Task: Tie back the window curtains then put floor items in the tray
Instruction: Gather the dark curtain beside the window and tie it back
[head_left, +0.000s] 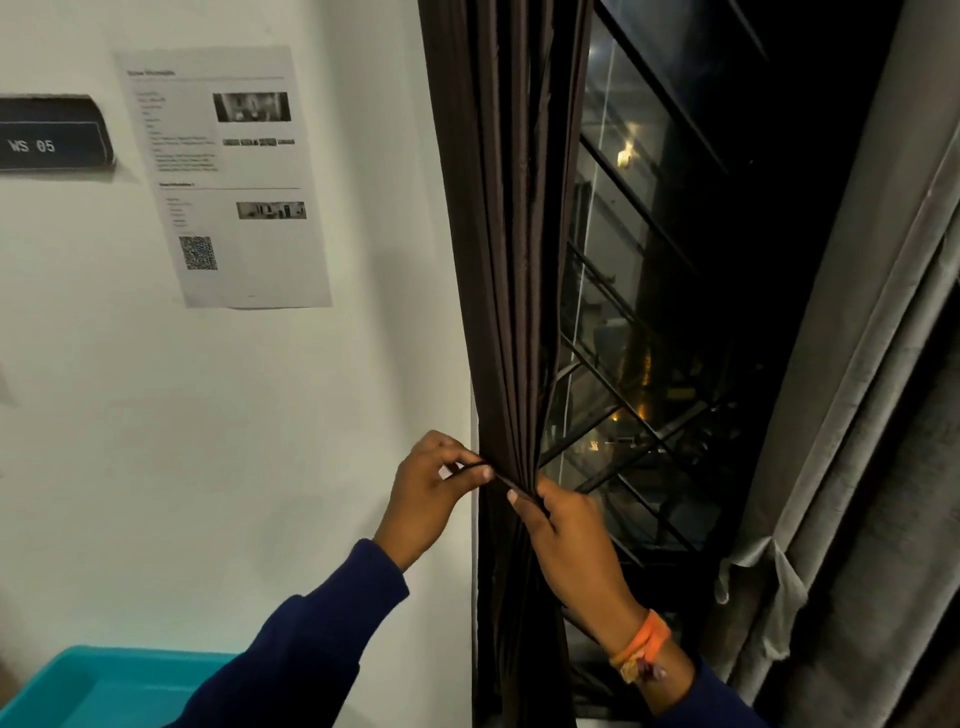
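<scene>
- Head view, and it's the only one. Everything sits around the dark curtain (511, 260), a brown panel bunched into tight vertical pleats against the left edge of the window (649, 312).
- The left hand (434, 499) is just left of the curtain, thumb and forefinger pinching one end of a thin dark tie (475, 466). The other fingers are curled in loosely.
- The right hand (563, 535) is right up against the curtain's front, fingers curled round the gathered folds. It looks like it has the tie's other end too, but that bit's dark on dark so I can't swear to it.
- My read: one hand keeps the bundle squeezed while the other brings the tie round, so the pleats don't fan back out.
- The fabric looks smooth and a bit shiny, and the tie is cord-thin.
- Right of the curtain, beyond the glass and its diagonal metal grille, hangs a grey curtain (883, 415). It's heavier, matte, and looks untied.
- The tray (78, 691) is low and well left of the curtain: teal plastic with a rounded rim. What shows of it is bare.
- Left of the curtain there's a printed sheet (228, 176) stuck on the white wall.
</scene>
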